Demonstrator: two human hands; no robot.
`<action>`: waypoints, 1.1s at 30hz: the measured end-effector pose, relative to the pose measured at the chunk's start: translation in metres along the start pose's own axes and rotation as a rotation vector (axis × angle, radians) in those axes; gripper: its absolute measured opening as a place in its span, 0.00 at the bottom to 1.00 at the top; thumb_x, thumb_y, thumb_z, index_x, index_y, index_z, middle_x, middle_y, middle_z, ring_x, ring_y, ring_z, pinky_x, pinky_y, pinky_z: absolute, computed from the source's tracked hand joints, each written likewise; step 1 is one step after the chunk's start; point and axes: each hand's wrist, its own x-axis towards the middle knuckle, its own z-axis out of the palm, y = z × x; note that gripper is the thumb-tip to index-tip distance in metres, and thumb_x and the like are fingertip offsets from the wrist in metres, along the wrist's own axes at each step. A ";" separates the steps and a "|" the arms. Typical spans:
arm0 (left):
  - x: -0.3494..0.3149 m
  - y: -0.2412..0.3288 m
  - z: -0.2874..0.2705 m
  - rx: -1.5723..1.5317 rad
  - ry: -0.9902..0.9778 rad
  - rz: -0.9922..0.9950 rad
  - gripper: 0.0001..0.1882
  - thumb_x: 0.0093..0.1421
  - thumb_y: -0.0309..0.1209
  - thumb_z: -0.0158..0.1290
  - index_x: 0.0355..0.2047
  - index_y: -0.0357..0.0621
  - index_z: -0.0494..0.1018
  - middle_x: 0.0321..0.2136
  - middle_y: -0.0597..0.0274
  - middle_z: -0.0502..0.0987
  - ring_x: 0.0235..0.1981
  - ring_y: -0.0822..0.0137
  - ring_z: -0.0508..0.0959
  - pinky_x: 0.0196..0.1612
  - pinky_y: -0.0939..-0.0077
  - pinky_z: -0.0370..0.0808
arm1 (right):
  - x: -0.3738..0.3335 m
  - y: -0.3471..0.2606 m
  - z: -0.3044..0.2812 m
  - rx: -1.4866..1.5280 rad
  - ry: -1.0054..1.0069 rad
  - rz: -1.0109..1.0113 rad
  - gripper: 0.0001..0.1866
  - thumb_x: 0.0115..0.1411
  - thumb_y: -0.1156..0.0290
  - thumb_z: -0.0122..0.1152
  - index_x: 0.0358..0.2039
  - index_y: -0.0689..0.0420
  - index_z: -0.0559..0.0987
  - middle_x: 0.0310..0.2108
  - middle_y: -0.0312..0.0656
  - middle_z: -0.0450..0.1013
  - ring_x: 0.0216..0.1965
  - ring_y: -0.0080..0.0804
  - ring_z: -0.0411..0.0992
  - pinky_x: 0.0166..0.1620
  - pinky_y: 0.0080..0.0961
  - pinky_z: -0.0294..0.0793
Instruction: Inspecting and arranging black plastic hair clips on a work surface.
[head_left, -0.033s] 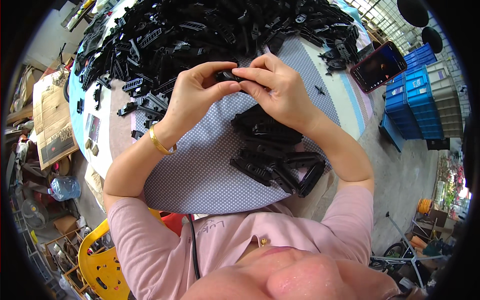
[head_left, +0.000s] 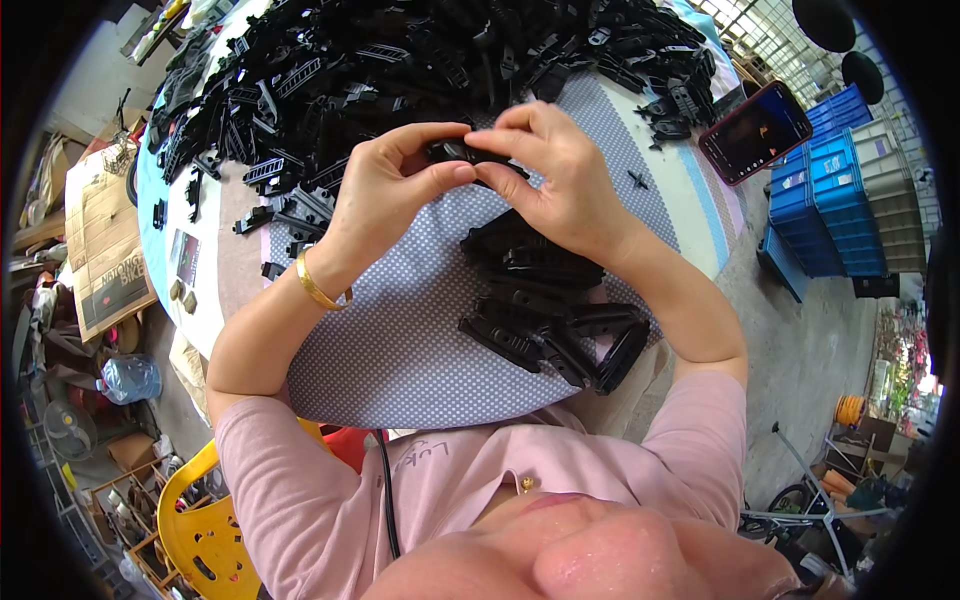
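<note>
Between my two hands, above the table, is a small black plastic part (head_left: 453, 151). My left hand (head_left: 400, 180) pinches its left end between thumb and fingers, and a gold bangle sits on that wrist. On its right side, the thumb and fingers of my right hand (head_left: 550, 165) close round the same part, covering some of it. Just below my right hand, a small group of black plastic parts (head_left: 560, 330) lies on the dotted cloth. Beyond both hands spreads a large heap of similar black parts (head_left: 400, 75).
A dotted cloth (head_left: 400, 370) covers the round table's near side. To the right, a phone (head_left: 757, 134) stands tilted by the edge, with blue crates (head_left: 835, 205) beyond it. On the left are a cardboard sheet (head_left: 105, 235) and a yellow chair (head_left: 195, 515).
My right hand's fingers have shifted slightly upward, and a little more of the black part shows between my hands. The left hand is almost where it was.
</note>
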 end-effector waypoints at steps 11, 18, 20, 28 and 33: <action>-0.003 0.002 -0.001 -0.004 0.034 0.305 0.17 0.52 0.22 0.58 0.44 0.37 0.73 0.33 0.62 0.78 0.33 0.78 0.77 0.38 0.86 0.75 | 0.003 0.002 -0.013 0.116 -0.164 0.121 0.22 0.45 0.62 0.70 0.39 0.60 0.77 0.33 0.45 0.77 0.34 0.37 0.74 0.40 0.28 0.71; -0.001 0.012 -0.008 -0.098 -0.093 0.160 0.20 0.51 0.23 0.59 0.46 0.35 0.71 0.38 0.59 0.77 0.37 0.74 0.77 0.41 0.84 0.75 | -0.001 0.008 -0.014 0.051 -0.122 0.041 0.16 0.48 0.66 0.68 0.36 0.61 0.79 0.31 0.44 0.77 0.32 0.34 0.75 0.38 0.25 0.72; 0.000 0.006 -0.010 -0.147 -0.102 0.032 0.21 0.50 0.23 0.60 0.45 0.35 0.71 0.39 0.58 0.77 0.37 0.74 0.77 0.43 0.82 0.75 | 0.007 0.011 -0.020 0.370 -0.345 0.318 0.16 0.51 0.65 0.66 0.37 0.61 0.79 0.32 0.42 0.77 0.33 0.28 0.75 0.37 0.23 0.72; -0.002 0.000 0.004 -0.006 -0.442 0.206 0.18 0.51 0.24 0.59 0.44 0.36 0.73 0.43 0.58 0.76 0.46 0.67 0.74 0.51 0.75 0.70 | 0.006 0.115 -0.026 -0.353 0.140 0.267 0.20 0.57 0.55 0.58 0.45 0.55 0.76 0.42 0.44 0.74 0.44 0.40 0.71 0.48 0.29 0.70; 0.000 0.008 -0.011 0.447 -0.318 0.342 0.17 0.54 0.27 0.55 0.44 0.39 0.72 0.43 0.56 0.74 0.47 0.60 0.71 0.52 0.69 0.68 | -0.002 0.116 -0.005 -0.538 -0.001 0.111 0.26 0.56 0.52 0.56 0.52 0.52 0.71 0.53 0.52 0.64 0.56 0.48 0.60 0.56 0.38 0.61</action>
